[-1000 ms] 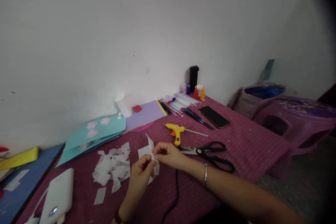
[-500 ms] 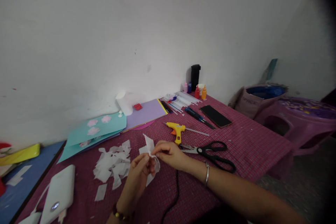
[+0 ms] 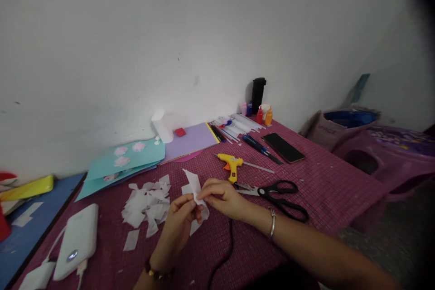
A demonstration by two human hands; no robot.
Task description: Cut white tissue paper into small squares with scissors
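Observation:
A thin white piece of tissue paper (image 3: 193,181) is pinched between my two hands above the table. My left hand (image 3: 181,217) grips its lower middle, thumb against fingers. From the other side, the fingertips of my right hand (image 3: 222,198) pinch the same piece. One end sticks up and a rounded part hangs below. Behind it lies a flat white sheet (image 3: 196,226), partly hidden by my hands. Left of my hands is a loose heap of cut white tissue pieces (image 3: 146,206), with one small rectangle (image 3: 131,240) apart from it.
Right of my hands lie black-handled scissors (image 3: 272,192), a yellow glue gun (image 3: 231,165), a utility knife (image 3: 258,147) and a phone (image 3: 284,147). A power bank (image 3: 77,240) is at front left. Turquoise card (image 3: 136,163) with pink flowers, a white roll (image 3: 162,128) and paint bottles (image 3: 268,116) stand behind.
My hands have shifted their pinch on the tissue paper, and its upper end now leans left and looks wider. The whole view has shifted slightly; the things on the table lie as before.

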